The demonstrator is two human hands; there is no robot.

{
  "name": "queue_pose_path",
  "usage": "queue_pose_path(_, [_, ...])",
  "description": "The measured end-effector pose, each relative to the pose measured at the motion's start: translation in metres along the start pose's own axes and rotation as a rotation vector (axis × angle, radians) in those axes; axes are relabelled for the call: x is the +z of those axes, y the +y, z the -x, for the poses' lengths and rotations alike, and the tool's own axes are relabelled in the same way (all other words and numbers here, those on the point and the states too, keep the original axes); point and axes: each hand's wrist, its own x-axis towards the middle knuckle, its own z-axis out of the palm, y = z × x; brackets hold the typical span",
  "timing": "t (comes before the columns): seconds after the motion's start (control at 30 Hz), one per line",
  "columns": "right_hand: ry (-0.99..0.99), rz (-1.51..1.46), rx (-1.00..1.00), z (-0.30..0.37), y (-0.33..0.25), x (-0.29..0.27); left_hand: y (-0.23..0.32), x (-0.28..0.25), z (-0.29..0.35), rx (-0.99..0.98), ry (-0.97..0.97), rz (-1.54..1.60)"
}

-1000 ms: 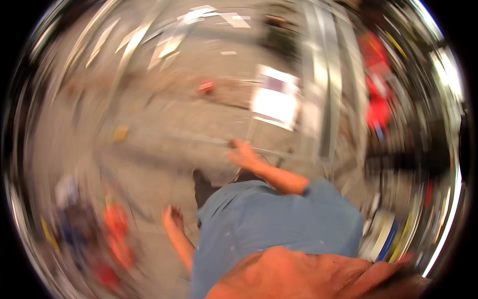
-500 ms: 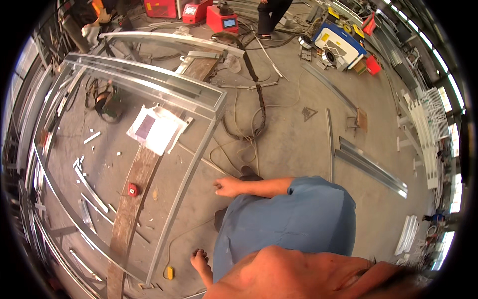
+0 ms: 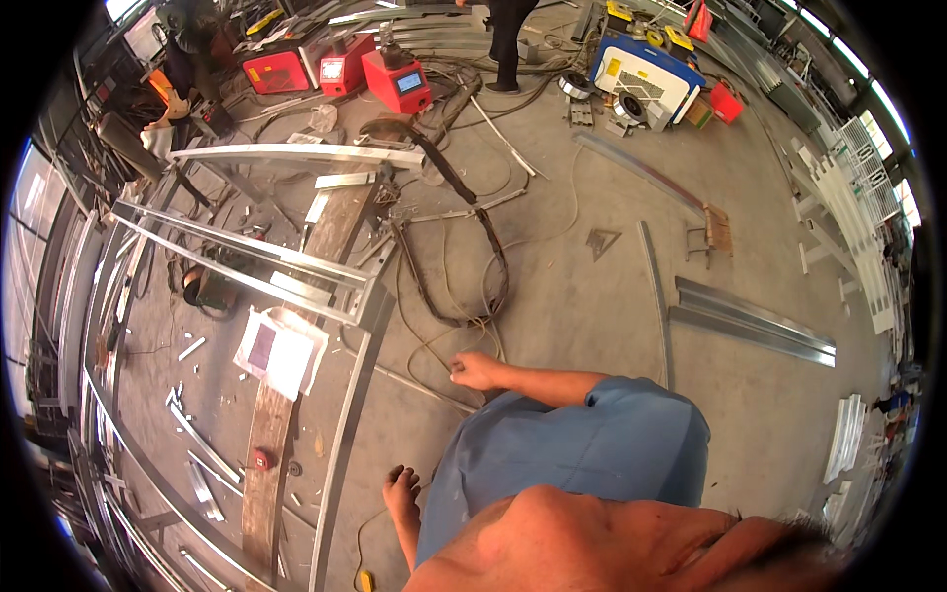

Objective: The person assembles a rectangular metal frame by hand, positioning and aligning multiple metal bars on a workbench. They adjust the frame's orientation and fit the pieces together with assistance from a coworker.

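My right hand (image 3: 477, 371) hangs in front of my blue shirt (image 3: 562, 444) with its fingers curled in, and I see nothing in it. My left hand (image 3: 402, 489) is lower in the picture, fingers loosely bent and apart, holding nothing visible. Neither hand touches anything. Nearest to both is a large welded metal frame (image 3: 347, 434) of square tubing, to the left. Beyond its near bar lies a long wooden plank (image 3: 264, 493) carrying white paper sheets (image 3: 286, 350) and a red tape measure (image 3: 262, 458).
Black hose and thin cables (image 3: 503, 266) loop over the floor ahead. Red machines (image 3: 397, 83) and a blue-and-white machine (image 3: 646, 79) stand farther off, with another person's dark-trousered leg (image 3: 506, 49) between. Metal channels (image 3: 755, 321) and a small stool (image 3: 712, 233) are to the right.
My view has shifted, and the frame, plank and papers now appear lower in the picture. The left hand's fingers have spread a little; the right hand stays curled.
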Motion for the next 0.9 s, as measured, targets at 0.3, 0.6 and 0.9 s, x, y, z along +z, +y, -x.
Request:
queue_pose_path(0.3, [0.123,-0.09,-0.013,-0.019,0.032,-0.096,0.077,0.091,0.022,-0.008,0.108,-0.088])
queue_pose_path(0.6, [-0.027,-0.202,-0.048,-0.048,0.025,-0.067,0.037,0.075,0.048,0.013,0.275,0.029])
queue_pose_path(0.9, [-0.142,-0.151,-0.134,-0.034,-0.021,-0.014,0.0,0.061,0.068,0.013,0.293,0.09])
